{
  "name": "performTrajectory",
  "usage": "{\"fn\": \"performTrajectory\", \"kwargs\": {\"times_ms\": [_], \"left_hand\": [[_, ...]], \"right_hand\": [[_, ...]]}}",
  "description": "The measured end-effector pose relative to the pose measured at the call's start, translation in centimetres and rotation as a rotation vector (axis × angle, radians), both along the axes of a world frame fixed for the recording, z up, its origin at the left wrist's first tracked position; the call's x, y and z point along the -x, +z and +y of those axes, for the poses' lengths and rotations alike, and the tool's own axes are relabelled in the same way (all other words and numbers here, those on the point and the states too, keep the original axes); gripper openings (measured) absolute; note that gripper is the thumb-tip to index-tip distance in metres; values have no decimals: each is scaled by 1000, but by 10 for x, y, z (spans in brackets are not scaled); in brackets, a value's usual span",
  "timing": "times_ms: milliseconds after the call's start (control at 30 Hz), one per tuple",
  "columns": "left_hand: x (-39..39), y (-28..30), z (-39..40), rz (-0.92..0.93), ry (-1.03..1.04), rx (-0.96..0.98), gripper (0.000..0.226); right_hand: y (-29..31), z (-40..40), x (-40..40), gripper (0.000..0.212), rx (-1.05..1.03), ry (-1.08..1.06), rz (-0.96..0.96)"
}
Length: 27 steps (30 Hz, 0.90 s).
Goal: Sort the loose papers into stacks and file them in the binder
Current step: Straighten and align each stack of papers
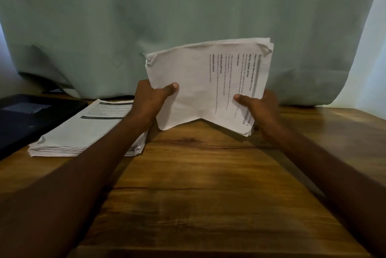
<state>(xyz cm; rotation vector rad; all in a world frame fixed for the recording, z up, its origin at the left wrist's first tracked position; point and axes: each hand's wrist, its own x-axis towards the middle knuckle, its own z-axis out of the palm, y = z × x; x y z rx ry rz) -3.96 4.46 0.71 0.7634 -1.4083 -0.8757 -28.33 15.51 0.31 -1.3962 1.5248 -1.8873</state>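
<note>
I hold a thick bundle of printed white papers [200,88] upright over the wooden table, its lower edge bent into a notch and touching the tabletop. My left hand [153,99] grips the bundle's left side, thumb on the front sheet. On the right side my right hand [259,109] grips it the same way. The text on the front sheet runs sideways. A second stack of papers [83,132] lies flat on the table to the left, partly under my left forearm. A dark binder [31,117] lies closed at the far left.
The wooden table [198,184] stretches toward me below the bundle. A pale green curtain [188,17] hangs right behind the table's far edge. Bright light shows past the curtain at the right.
</note>
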Motion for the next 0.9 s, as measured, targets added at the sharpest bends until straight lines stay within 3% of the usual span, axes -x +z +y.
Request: {"fn": "performTrajectory", "kwargs": {"times_ms": [200, 267, 367, 533, 733, 900], "left_hand": [[11, 10, 18, -54, 142, 266, 22], [16, 5, 19, -140, 175, 300, 25], [17, -6, 12, -278, 205, 266, 35], [13, -14, 7, -306, 216, 219, 39], [11, -8, 21, -263, 256, 361, 32], [7, -28, 10, -521, 236, 199, 47]], "right_hand": [[-11, 2, -22, 34, 184, -139, 219], [-12, 1, -26, 36, 145, -160, 282], [-19, -4, -24, 39, -38, -179, 316], [-23, -5, -18, 43, -124, -212, 358], [-23, 2, -21, 45, 79, -311, 461], [-34, -3, -17, 51, -175, -218, 450]]}}
